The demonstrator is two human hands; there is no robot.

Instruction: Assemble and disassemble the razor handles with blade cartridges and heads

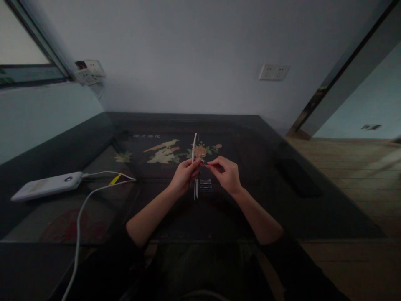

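Observation:
My left hand (185, 176) is closed around a thin white panel (194, 147), held upright and seen almost edge-on, slightly curved. Its kind cannot be made out from this angle. Just right of it, my right hand (226, 173) pinches a small dark, shiny piece (204, 163) between thumb and fingertips. That piece reaches toward the left hand's fingertips near the panel, and whether it touches the panel is too small to tell. Below the hands, a small clear box (206, 184) rests on the dark tabletop.
The dark table (250, 209) bears a bird-and-flower picture (163, 151). A white power bank (48, 186) lies at left, its white cable (78, 225) running to the front edge with a yellow tag (115, 179). A flat black object (298, 177) lies at right. Behind stands a wall with sockets (274, 72).

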